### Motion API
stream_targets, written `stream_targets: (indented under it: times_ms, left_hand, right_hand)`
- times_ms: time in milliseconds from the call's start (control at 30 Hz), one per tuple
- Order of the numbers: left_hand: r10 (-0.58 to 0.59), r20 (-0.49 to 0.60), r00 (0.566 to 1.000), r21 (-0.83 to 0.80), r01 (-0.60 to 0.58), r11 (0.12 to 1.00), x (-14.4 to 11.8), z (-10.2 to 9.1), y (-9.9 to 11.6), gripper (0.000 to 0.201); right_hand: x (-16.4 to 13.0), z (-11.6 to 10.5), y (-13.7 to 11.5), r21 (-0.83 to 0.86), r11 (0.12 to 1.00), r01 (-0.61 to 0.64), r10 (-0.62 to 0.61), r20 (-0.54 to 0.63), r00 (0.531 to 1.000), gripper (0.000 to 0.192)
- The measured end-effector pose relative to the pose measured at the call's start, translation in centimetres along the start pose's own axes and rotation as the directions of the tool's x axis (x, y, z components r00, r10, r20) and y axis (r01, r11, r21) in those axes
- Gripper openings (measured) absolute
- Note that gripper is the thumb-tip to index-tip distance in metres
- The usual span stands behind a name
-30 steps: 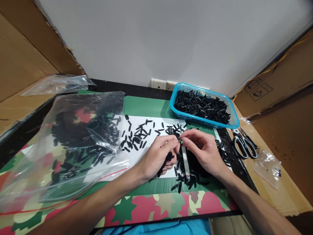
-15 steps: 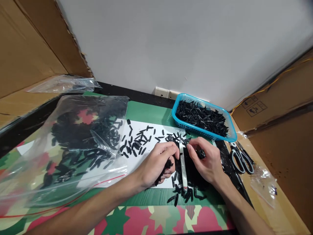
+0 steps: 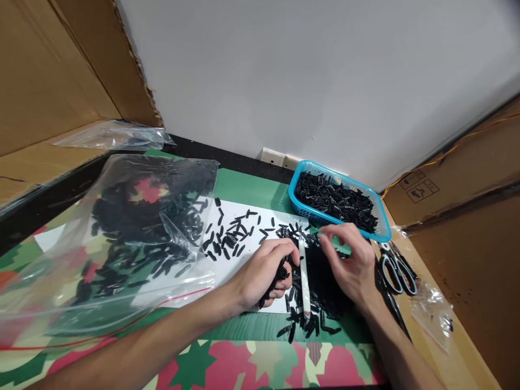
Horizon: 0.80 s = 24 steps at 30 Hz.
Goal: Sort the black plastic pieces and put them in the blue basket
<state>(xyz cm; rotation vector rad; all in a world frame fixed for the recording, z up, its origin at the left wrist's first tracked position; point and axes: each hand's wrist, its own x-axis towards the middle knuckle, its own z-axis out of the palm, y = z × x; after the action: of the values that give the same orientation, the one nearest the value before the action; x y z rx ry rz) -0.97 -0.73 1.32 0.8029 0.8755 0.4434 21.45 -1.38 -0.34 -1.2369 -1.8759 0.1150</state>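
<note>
My left hand point(image 3: 266, 271) is closed around a clump of small black strips point(image 3: 280, 276), whose ends stick out by the curled fingers. Over a dark heap of the same strips point(image 3: 323, 287), my right hand point(image 3: 352, 260) hovers with thumb and forefinger curved and parted, and I see nothing held in it. Between the hands lies a long, thin white stick-like tool point(image 3: 304, 279) on top of the pieces. More loose black strips point(image 3: 231, 233) are scattered over a white sheet point(image 3: 264, 208) left of the heap.
A blue plastic basket point(image 3: 382, 238) full of black strips stands behind my right hand. At left lies a large clear zip bag point(image 3: 182, 287) holding more strips. Scissors point(image 3: 398, 276) and a small clear bag point(image 3: 433, 314) lie at right. Cardboard point(image 3: 459, 216) and a wall border the table.
My right hand has shifted slightly right, away from the white tool, and its fingers have opened. The left hand keeps its hold. The camera view has shifted slightly.
</note>
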Motion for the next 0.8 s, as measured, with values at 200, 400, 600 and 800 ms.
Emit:
stream_targets:
  times_ms: [200,400,600,800]
  left_hand:
    - [0.007,-0.023,1.0,-0.009,-0.007,1.0,0.4,0.0,-0.3,0.031]
    - [0.009,-0.05,0.999,0.001,-0.009,1.0,0.6,0.1,-0.4,0.034]
    - [0.019,-0.006,1.0,-0.034,-0.019,0.999,0.5,0.0,-0.4,0.034]
    - [0.023,-0.022,0.999,0.001,-0.023,1.0,0.4,0.2,0.0,0.029]
  right_hand:
    - [-0.9,1.3,-3.5,0.383,0.924,-0.004,-0.122,0.304,0.945,0.009]
    - [-0.9,1.4,-3.4,0.416,0.904,-0.096,-0.075,0.377,0.923,0.006]
    - [-0.6,1.1,-3.6,0.428,0.896,-0.116,-0.017,0.295,0.955,0.01]
    - [-0.4,1.0,-3.7,0.457,0.877,-0.148,-0.018,0.339,0.941,0.006]
